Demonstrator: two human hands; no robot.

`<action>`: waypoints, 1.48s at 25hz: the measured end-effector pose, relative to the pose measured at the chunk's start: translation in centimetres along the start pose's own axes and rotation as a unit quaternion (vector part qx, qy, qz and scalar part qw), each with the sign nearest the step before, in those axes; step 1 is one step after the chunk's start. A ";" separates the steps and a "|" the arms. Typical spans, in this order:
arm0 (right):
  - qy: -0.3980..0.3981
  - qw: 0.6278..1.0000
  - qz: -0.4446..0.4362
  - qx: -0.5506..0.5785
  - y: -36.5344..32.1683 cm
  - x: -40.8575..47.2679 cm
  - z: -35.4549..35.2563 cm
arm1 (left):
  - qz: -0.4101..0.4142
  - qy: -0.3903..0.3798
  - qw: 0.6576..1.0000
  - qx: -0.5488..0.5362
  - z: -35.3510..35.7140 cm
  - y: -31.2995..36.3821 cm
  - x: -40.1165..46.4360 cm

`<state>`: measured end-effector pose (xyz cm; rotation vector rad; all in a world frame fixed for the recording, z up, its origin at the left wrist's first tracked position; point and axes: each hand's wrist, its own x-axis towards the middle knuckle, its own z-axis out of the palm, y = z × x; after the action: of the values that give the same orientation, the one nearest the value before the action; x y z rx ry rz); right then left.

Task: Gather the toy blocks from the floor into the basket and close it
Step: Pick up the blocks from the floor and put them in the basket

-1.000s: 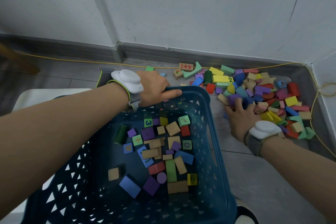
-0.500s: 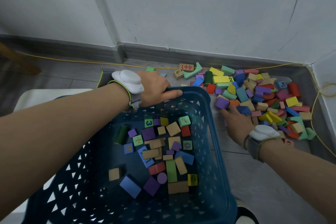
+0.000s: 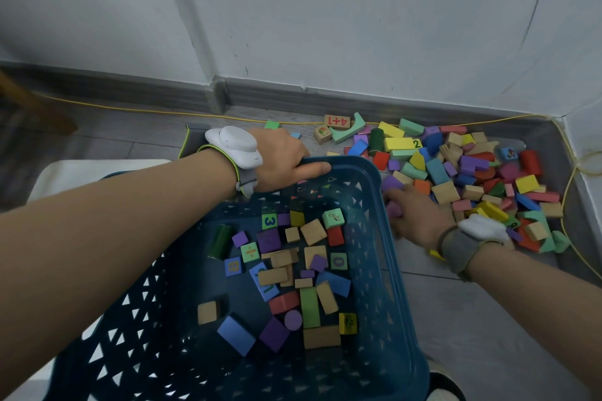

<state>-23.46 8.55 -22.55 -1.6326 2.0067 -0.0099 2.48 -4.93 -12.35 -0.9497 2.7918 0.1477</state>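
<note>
The left hand (image 3: pixel 280 159) has its grip closed over the far rim of the blue basket (image 3: pixel 395 270), which stands on the floor (image 3: pixel 488 319) with many blocks inside. The right hand (image 3: pixel 420 218), blurred, is just beside the basket's right wall, its grip curled around purple blocks (image 3: pixel 394 209) at the near edge of the pile of blocks (image 3: pixel 472 172) in the floor's far right corner.
</note>
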 end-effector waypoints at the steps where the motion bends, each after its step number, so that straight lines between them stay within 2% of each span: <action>1: 0.001 0.997 0.010 0.073 -1.3 -0.1 -1.3 | 0.002 -0.001 1.000 -0.002 0.0 0.0 0.0; 4: -0.002 0.960 0.007 0.281 -6.1 -1.1 -7.3 | 0.002 0.002 1.000 -0.005 0.0 0.0 -0.1; 6: 0.003 0.949 -0.053 0.310 -9.1 -2.2 -11.6 | 0.002 0.004 1.000 -0.009 0.0 0.0 -0.1; 7: 0.012 0.953 -0.094 0.287 -10.5 -2.9 -13.5 | 0.003 0.003 1.000 -0.011 0.0 0.0 -0.1; 10: 0.039 0.976 -0.176 0.125 -13.3 -4.8 -16.7 | -0.001 0.002 1.000 -0.016 -0.1 -0.1 -0.1; 11: 0.017 0.977 -0.188 0.103 -14.1 -5.3 -17.0 | -0.002 0.000 1.000 -0.019 -0.1 -0.2 -0.2; 13: -0.088 0.971 -0.191 0.111 -15.5 -6.1 -16.2 | -0.004 -0.004 0.999 -0.033 -0.3 -0.1 -0.4; 14: -0.116 0.969 -0.205 0.072 -16.0 -6.2 -15.2 | -0.006 -0.005 0.999 -0.037 -0.4 -0.1 -0.5; 16: -0.103 0.962 -0.246 -0.065 -16.2 -5.7 -12.7 | -0.007 -0.009 1.000 -0.028 -0.6 -0.2 -0.7; 18: -0.100 0.951 -0.253 -0.144 -16.3 -5.4 -11.4 | -0.001 -0.022 1.000 0.003 -0.8 -0.2 -0.7; 20: -0.091 0.956 -0.255 -0.109 -16.4 -5.5 -11.8 | 0.005 -0.040 0.999 0.028 -1.0 -0.1 -0.9; 21: -0.066 0.965 -0.247 -0.049 -16.3 -5.4 -12.3 | 0.010 -0.051 0.998 0.033 -1.1 0.0 -1.1; 23: 0.024 0.972 -0.204 0.117 -15.7 -4.2 -12.7 | 0.022 -0.078 0.996 0.029 -1.3 0.5 -1.6; 24: 0.075 0.967 -0.180 0.165 -15.1 -3.1 -12.4 | 0.028 -0.088 0.995 0.024 -1.2 0.9 -1.9; 25: 0.111 0.968 -0.159 0.161 -14.3 -1.8 -11.8 | 0.035 -0.094 0.995 0.020 -1.1 1.3 -2.3; 26: 0.115 0.975 -0.141 0.127 -13.6 -0.4 -10.9 | 0.043 -0.098 0.994 0.022 -1.1 1.8 -2.6; 27: 0.083 0.985 -0.127 0.082 -12.8 0.9 -9.6 | 0.050 -0.099 0.994 0.028 -1.0 2.1 -2.8; 29: -0.036 0.992 -0.119 -0.003 -11.5 3.5 -6.5 | 0.056 -0.097 0.993 0.043 -1.0 2.5 -3.1; 32: -0.168 0.961 -0.176 -0.130 -10.9 6.9 -2.3 | 0.057 -0.095 0.993 0.050 -0.8 2.4 -3.1; 34: -0.181 0.935 -0.213 -0.218 -10.7 8.0 -1.1 | 0.062 -0.086 0.993 0.047 -0.5 2.2 -3.0; 37: -0.165 0.912 -0.243 -0.287 -10.4 8.4 -0.6 | 0.062 -0.070 0.995 0.038 -0.3 2.2 -3.0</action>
<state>-15.30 -2.02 -21.93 -2.2780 1.3668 0.6852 3.48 -1.45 -11.38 -0.7193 2.7053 0.1207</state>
